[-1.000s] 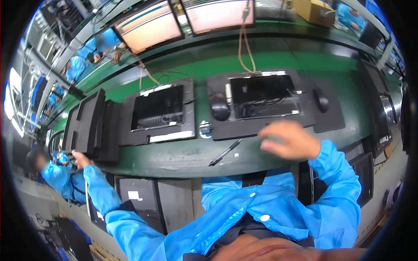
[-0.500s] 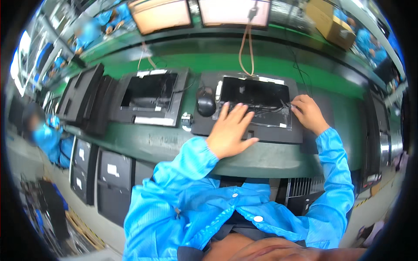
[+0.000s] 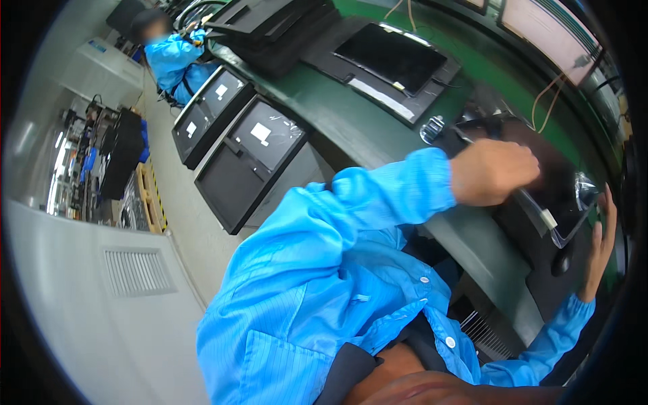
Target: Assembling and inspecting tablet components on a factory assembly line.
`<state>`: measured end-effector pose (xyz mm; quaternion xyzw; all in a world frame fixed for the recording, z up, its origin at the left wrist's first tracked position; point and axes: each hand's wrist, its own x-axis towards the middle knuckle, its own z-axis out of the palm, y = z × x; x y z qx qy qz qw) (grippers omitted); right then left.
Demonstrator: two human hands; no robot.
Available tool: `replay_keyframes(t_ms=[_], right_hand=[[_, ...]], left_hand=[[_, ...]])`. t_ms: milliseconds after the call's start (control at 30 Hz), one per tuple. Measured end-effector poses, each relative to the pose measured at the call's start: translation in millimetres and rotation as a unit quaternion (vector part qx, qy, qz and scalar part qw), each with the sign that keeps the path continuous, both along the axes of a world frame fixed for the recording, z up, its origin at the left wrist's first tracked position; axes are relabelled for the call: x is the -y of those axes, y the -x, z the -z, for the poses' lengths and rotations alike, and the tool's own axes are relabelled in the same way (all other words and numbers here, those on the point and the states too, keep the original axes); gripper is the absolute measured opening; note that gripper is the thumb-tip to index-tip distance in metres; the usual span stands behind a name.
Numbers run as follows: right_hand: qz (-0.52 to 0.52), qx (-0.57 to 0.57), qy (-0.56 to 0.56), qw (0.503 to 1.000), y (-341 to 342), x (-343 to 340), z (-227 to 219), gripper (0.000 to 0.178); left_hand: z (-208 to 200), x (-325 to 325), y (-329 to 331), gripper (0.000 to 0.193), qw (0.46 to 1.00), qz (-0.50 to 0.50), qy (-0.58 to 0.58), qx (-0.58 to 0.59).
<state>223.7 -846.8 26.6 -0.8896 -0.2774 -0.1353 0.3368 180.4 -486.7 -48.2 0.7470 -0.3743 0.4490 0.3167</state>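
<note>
A dark flat screen panel (image 3: 555,177) with shiny clear film at its corners lies tilted across the black foam pad (image 3: 516,219) on the right of the bench. My left hand (image 3: 496,172) is closed in a fist above the panel's near left part. Its fingertips are turned away, so what it grips, if anything, is hidden. By the panel's right end my right hand (image 3: 599,243) is upright with fingers stretched; whether it touches the edge I cannot tell. A black computer mouse (image 3: 561,262) lies on the pad between panel and right hand.
Left along the green bench (image 3: 368,138), another screen panel (image 3: 391,57) lies on foam beside stacked black trays (image 3: 270,30). A small metallic part (image 3: 432,128) sits between the stations. Black framed trays (image 3: 250,158) stand below the bench edge. A co-worker in blue (image 3: 175,61) sits far left.
The view has swung left. My left hand has gone from spread to closed, and my right fingers have straightened. The panel has been shifted and tilted; the mouse now lies near its right end.
</note>
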Motion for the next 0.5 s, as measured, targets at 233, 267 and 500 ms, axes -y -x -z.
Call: replay_keyframes(t_ms=[233, 267, 500], right_hand=[[0.17, 0.145, 0.205, 0.953, -5, 71, 102, 0.047], [0.19, 0.134, 0.205, 0.951, -1, 88, 115, 0.048], [0.239, 0.054, 0.108, 0.964, 15, 101, 155, 0.049]], left_hand=[[-38, -220, 195, 0.032, 0.772, -0.173, 0.6, -0.12], [-17, -270, 227, 0.035, 0.711, -0.191, 0.666, -0.124], [152, -443, 443, 0.034, 0.495, -0.289, 0.794, -0.204]])
